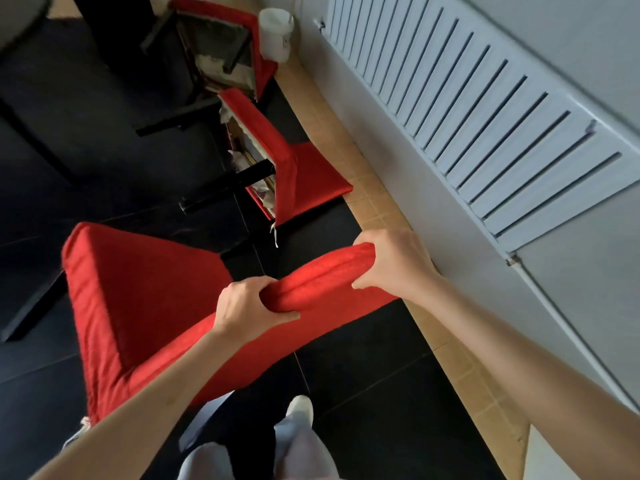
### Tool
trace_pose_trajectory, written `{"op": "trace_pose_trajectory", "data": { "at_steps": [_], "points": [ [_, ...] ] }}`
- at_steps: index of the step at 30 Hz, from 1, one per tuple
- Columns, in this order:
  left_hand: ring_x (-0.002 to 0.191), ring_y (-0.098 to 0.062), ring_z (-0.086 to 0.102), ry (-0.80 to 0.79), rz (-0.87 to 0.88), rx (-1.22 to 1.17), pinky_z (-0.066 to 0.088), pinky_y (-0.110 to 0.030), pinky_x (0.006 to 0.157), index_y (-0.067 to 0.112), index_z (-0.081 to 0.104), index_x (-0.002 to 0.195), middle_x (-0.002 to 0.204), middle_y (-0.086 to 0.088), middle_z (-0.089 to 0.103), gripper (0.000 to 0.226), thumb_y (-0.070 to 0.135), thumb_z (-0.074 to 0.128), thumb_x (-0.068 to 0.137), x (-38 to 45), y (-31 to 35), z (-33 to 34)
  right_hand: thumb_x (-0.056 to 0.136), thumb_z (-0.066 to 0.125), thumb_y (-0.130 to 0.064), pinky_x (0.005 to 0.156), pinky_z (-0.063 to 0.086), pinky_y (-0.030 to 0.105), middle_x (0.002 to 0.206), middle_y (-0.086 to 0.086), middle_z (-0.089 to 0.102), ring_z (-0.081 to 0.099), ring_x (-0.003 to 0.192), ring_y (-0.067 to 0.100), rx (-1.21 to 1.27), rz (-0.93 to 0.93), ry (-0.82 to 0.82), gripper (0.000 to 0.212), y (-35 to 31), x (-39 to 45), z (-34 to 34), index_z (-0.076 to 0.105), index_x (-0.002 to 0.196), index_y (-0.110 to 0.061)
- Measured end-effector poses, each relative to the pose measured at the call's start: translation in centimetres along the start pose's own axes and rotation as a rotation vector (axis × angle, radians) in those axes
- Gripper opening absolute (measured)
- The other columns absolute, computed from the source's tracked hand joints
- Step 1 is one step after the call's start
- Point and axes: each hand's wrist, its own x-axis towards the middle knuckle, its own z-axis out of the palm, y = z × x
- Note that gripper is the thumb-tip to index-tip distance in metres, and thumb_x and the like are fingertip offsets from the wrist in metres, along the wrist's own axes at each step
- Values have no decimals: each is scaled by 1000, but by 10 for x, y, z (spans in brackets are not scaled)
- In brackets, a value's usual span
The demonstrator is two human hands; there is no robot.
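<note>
Head view: the red chair [138, 289] stands at centre on the dark floor, its padded backrest top [322, 271] toward 3 o'clock. Left hand [249, 306] and right hand [391, 261] both have fingers [259, 281] clamped round that top. Pull evenly with both grips level, steering wide of the tipped chair [287, 168] at 12 o'clock and the radiator [485, 109] at 2.

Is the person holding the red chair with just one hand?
No, the left hand and the right hand both grip the padded top of the red chair.
</note>
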Motion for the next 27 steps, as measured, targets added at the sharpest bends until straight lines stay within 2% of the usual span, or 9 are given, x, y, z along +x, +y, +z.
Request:
{"op": "trace_pose_trajectory", "data": {
  "at_steps": [8, 12, 14, 16, 19, 21, 23, 25, 27],
  "points": [
    [79, -8, 63, 84, -41, -29, 43, -22, 70, 27, 71, 98, 87, 14, 68, 60, 59, 85, 49, -21, -15, -40, 57, 90, -37, 69, 42, 24, 89, -7, 69, 52, 77, 10, -74, -142, 31, 53, -58, 5, -16, 69, 103, -24],
    [78, -9, 65, 131, -82, -13, 45, -22, 69, 26, 73, 98, 86, 13, 70, 61, 59, 86, 48, -33, -21, -50, 58, 88, -42, 70, 41, 24, 93, -9, 69, 61, 84, 12, -85, -237, 71, 52, -69, 1, -15, 68, 103, -26],
    [74, -6, 63, 176, -104, -11, 42, -19, 67, 26, 73, 98, 83, 13, 70, 61, 58, 87, 47, -35, -23, -56, 56, 89, -44, 73, 43, 24, 99, -11, 68, 63, 89, 12, 8, -267, 130, 58, -70, 0, -10, 67, 108, -29],
    [70, -3, 60, 188, -123, -17, 42, -18, 67, 24, 74, 98, 80, 13, 70, 61, 56, 87, 48, -34, -24, -63, 53, 90, -44, 83, 42, 23, 112, -9, 67, 62, 100, 11, 170, -274, 190, 75, -68, 1, -1, 61, 121, -29],
    [68, -1, 58, 221, -138, -16, 43, -18, 68, 21, 74, 98, 79, 12, 70, 61, 54, 88, 49, -34, -22, -70, 50, 86, -51, 101, 37, 27, 127, -10, 60, 51, 118, 8, 441, -255, 116, 98, -61, 6, 7, 47, 137, -27],
    [67, 0, 57, 225, -153, -20, 42, -17, 67, 21, 74, 98, 78, 13, 69, 60, 53, 89, 49, -35, -18, -69, 43, 80, -60, 100, 41, 29, 111, -22, 60, 53, 107, -4, 519, -234, 64, 88, -54, 14, 6, 57, 122, -29],
    [67, -1, 58, 231, -162, -20, 42, -17, 66, 22, 74, 97, 77, 14, 68, 60, 54, 88, 48, -37, -16, -66, 37, 80, -62, 89, 42, 16, 95, -27, 60, 54, 94, -13, 524, -247, 48, 78, -51, 21, 6, 63, 106, -30],
    [71, -3, 60, 231, -173, -22, 44, -19, 69, 22, 74, 99, 81, 13, 69, 63, 54, 89, 47, -40, -15, -62, 34, 80, -62, 89, 42, 17, 97, -21, 64, 57, 97, -5, 517, -275, 34, 81, -49, 26, 7, 66, 105, -25],
    [79, -6, 64, 253, -182, -35, 45, -20, 74, 21, 73, 104, 89, 10, 71, 67, 50, 90, 47, -45, -15, -59, 33, 79, -63, 96, 45, 30, 102, -11, 67, 60, 103, 11, 517, -335, 28, 85, -49, 30, 7, 68, 106, -20]
  ]
}}
